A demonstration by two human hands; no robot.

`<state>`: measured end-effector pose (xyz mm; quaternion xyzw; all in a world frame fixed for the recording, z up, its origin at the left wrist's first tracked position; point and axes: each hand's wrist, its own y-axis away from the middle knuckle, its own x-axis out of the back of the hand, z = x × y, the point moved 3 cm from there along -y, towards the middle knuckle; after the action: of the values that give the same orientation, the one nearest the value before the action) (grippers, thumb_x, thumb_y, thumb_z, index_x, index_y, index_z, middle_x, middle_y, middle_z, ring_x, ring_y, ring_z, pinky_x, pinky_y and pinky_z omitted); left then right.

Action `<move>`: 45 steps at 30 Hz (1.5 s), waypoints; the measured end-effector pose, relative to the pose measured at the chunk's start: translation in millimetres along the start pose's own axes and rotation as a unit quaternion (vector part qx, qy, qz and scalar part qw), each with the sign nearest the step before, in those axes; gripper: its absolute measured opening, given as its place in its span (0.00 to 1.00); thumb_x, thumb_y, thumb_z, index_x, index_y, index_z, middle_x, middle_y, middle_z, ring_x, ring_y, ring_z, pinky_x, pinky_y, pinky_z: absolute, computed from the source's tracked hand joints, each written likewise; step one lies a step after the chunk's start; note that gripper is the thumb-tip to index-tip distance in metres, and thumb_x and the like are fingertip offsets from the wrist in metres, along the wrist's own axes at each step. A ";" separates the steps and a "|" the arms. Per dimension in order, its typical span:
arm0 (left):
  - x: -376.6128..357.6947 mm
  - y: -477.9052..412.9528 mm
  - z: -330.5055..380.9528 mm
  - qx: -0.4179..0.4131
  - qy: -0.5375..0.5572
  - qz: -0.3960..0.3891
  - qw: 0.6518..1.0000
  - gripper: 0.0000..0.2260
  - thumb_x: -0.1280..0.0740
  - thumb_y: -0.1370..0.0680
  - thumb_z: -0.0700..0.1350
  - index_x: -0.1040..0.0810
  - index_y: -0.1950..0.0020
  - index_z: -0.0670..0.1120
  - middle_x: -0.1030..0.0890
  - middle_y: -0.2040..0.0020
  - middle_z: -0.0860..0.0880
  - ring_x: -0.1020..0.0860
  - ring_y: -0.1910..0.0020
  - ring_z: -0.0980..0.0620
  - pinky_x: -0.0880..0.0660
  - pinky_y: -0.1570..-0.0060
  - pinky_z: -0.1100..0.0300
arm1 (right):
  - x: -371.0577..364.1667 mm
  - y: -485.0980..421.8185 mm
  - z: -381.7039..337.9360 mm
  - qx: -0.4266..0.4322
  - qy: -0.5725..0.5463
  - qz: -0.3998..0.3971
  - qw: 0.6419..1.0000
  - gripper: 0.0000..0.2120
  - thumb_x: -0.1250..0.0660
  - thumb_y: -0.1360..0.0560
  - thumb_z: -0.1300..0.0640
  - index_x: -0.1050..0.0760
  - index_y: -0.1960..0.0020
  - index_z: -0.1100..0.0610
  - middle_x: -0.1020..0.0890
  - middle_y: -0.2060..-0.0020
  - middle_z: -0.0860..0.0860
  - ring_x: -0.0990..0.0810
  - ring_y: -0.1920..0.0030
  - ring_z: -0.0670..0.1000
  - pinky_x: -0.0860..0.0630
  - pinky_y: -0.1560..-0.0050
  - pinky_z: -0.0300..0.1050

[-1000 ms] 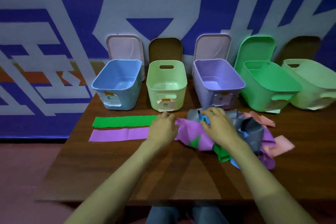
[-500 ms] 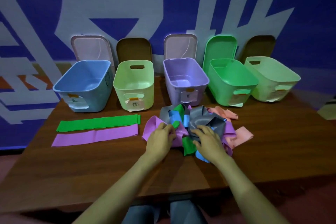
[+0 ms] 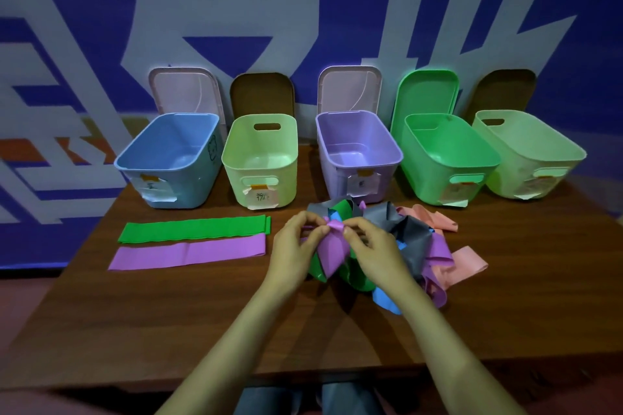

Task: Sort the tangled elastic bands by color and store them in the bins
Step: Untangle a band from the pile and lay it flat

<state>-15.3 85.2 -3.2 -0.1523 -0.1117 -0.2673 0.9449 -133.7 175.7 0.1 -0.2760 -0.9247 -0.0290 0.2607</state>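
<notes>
Purple band (image 3: pixel 332 248) in the tangled pile (image 3: pixel 411 232) is pinched at its top by the left hand (image 3: pixel 296 246) and right hand (image 3: pixel 374 246), just before the purple bin (image 3: pixel 359 158), its fold pointed at the near desk (image 3: pixel 168 307) edge, where bare wood is left. Green strip (image 3: pixel 194 229) and purple strip (image 3: pixel 188 253) are laid front-left of that bin, long axes left-right.

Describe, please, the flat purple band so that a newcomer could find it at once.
On the wooden table, look in front of the blue bin at the far left. Two flat bands lie there side by side. The purple band is the nearer one, behind it the green band, and it lies clear of the tangled pile.
</notes>
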 end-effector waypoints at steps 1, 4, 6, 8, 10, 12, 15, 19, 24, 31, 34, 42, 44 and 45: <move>1.0 1.2 -0.5 0.002 0.006 -0.017 1.000 0.03 0.33 0.24 0.40 0.23 0.55 0.48 0.20 0.55 0.50 0.24 0.57 0.62 0.30 0.54 0.72 | -2.2 -0.7 1.3 -0.006 -0.010 -0.006 1.000 0.08 0.41 0.21 0.53 0.23 0.49 0.51 0.18 0.55 0.51 0.21 0.52 0.51 0.24 0.51 0.50; 1.7 5.7 -1.8 -0.054 -0.045 -0.091 0.993 0.09 0.39 0.21 0.38 0.22 0.45 0.45 0.22 0.46 0.52 0.26 0.46 0.61 0.33 0.43 0.72 | -7.6 -0.8 8.5 -0.056 -0.098 -0.010 0.994 0.13 0.44 0.20 0.46 0.22 0.50 0.48 0.19 0.50 0.51 0.22 0.47 0.51 0.27 0.43 0.51; -1.1 9.9 -1.9 -0.086 -0.058 -0.148 0.983 0.15 0.40 0.22 0.35 0.25 0.38 0.45 0.24 0.40 0.52 0.27 0.40 0.61 0.34 0.37 0.71 | -7.1 0.5 12.8 -0.081 -0.150 0.007 0.985 0.13 0.43 0.21 0.43 0.21 0.54 0.46 0.18 0.50 0.49 0.22 0.47 0.50 0.27 0.42 0.49; -0.9 12.9 -1.5 -0.052 -0.010 -0.155 0.987 0.20 0.38 0.25 0.30 0.27 0.37 0.49 0.24 0.39 0.50 0.25 0.42 0.61 0.29 0.40 0.67 | -4.2 0.9 14.2 -0.057 -0.150 0.028 0.987 0.08 0.38 0.22 0.50 0.21 0.56 0.46 0.17 0.55 0.47 0.21 0.51 0.51 0.26 0.49 0.47; 3.7 13.5 -4.4 -0.049 -0.025 -0.078 0.995 0.21 0.32 0.27 0.34 0.29 0.38 0.51 0.27 0.41 0.49 0.26 0.45 0.60 0.28 0.43 0.62 | -1.3 0.3 16.2 -0.043 -0.157 0.064 0.985 0.09 0.37 0.22 0.58 0.23 0.58 0.47 0.18 0.59 0.46 0.22 0.54 0.50 0.27 0.55 0.45; 7.6 11.2 -10.6 -0.068 -0.122 -0.019 0.990 0.24 0.28 0.29 0.47 0.31 0.35 0.49 0.30 0.39 0.50 0.31 0.41 0.57 0.33 0.40 0.61 | 0.2 -2.3 15.7 -0.028 -0.173 0.073 0.982 0.09 0.38 0.22 0.58 0.23 0.57 0.47 0.18 0.59 0.47 0.22 0.55 0.51 0.28 0.56 0.46; 7.0 3.8 -21.4 -0.038 -0.191 -0.049 0.980 0.21 0.31 0.31 0.58 0.26 0.42 0.50 0.22 0.46 0.51 0.25 0.45 0.52 0.29 0.46 0.55 | 2.2 -8.9 9.9 0.018 -0.160 0.067 0.985 0.11 0.38 0.22 0.57 0.22 0.55 0.43 0.17 0.57 0.46 0.21 0.53 0.48 0.25 0.50 0.49; 19.7 -0.4 -23.7 -0.008 -0.114 0.033 0.993 0.05 0.29 0.28 0.41 0.23 0.55 0.50 0.19 0.58 0.53 0.21 0.57 0.50 0.27 0.58 0.57 | 13.1 -19.4 9.0 0.027 -0.180 0.146 0.972 0.10 0.39 0.24 0.55 0.23 0.56 0.41 0.19 0.57 0.47 0.21 0.52 0.51 0.26 0.48 0.50; 31.8 -7.2 -29.0 -0.040 -0.186 0.014 0.982 0.12 0.38 0.26 0.30 0.21 0.48 0.42 0.22 0.49 0.46 0.23 0.51 0.47 0.30 0.52 0.62 | 16.8 -29.7 12.6 -0.026 -0.235 0.206 0.950 0.12 0.41 0.22 0.56 0.24 0.58 0.41 0.21 0.57 0.52 0.25 0.56 0.50 0.29 0.53 0.48; -3.8 13.9 0.7 -0.157 -0.170 -0.095 0.968 0.15 0.37 0.25 0.51 0.25 0.42 0.45 0.24 0.48 0.51 0.26 0.49 0.57 0.31 0.48 0.65 | -3.4 -39.5 7.2 -0.021 -0.167 0.073 0.983 0.09 0.40 0.22 0.56 0.25 0.56 0.45 0.20 0.56 0.54 0.24 0.56 0.50 0.29 0.53 0.47; -22.5 13.0 -6.9 -0.051 -0.130 -0.139 0.980 0.11 0.31 0.25 0.44 0.24 0.45 0.43 0.22 0.54 0.51 0.25 0.58 0.61 0.30 0.54 0.67 | -1.1 -41.5 -2.9 -0.022 -0.196 0.071 0.978 0.10 0.41 0.20 0.59 0.25 0.56 0.48 0.21 0.58 0.50 0.25 0.57 0.48 0.30 0.55 0.43; 1.1 -1.5 -4.8 -0.053 -0.044 0.015 0.998 0.05 0.35 0.24 0.42 0.24 0.57 0.51 0.25 0.58 0.52 0.27 0.59 0.63 0.31 0.54 0.71 | 17.9 -46.8 5.6 -0.021 -0.215 0.128 0.968 0.10 0.41 0.21 0.62 0.25 0.56 0.51 0.22 0.59 0.52 0.27 0.58 0.49 0.31 0.55 0.44; 12.2 -6.1 -3.1 0.029 0.130 0.088 0.987 0.07 0.38 0.22 0.40 0.27 0.56 0.50 0.24 0.58 0.49 0.25 0.58 0.54 0.27 0.53 0.61 | 24.3 -48.9 13.3 -0.043 -0.203 0.164 0.964 0.10 0.40 0.22 0.63 0.25 0.57 0.50 0.21 0.58 0.53 0.25 0.57 0.52 0.30 0.54 0.46; 17.4 -9.4 -2.5 0.074 0.220 0.118 0.965 0.07 0.40 0.20 0.38 0.29 0.56 0.48 0.24 0.59 0.47 0.24 0.59 0.52 0.25 0.55 0.60 | 27.4 -49.4 17.1 -0.053 -0.187 0.175 0.965 0.10 0.41 0.23 0.63 0.25 0.56 0.51 0.20 0.57 0.55 0.24 0.56 0.53 0.29 0.54 0.48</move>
<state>-5.6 68.5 1.7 -0.0313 0.0986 -0.1715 0.9797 -187.2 150.8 3.4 -0.4472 -0.8916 0.0200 0.0689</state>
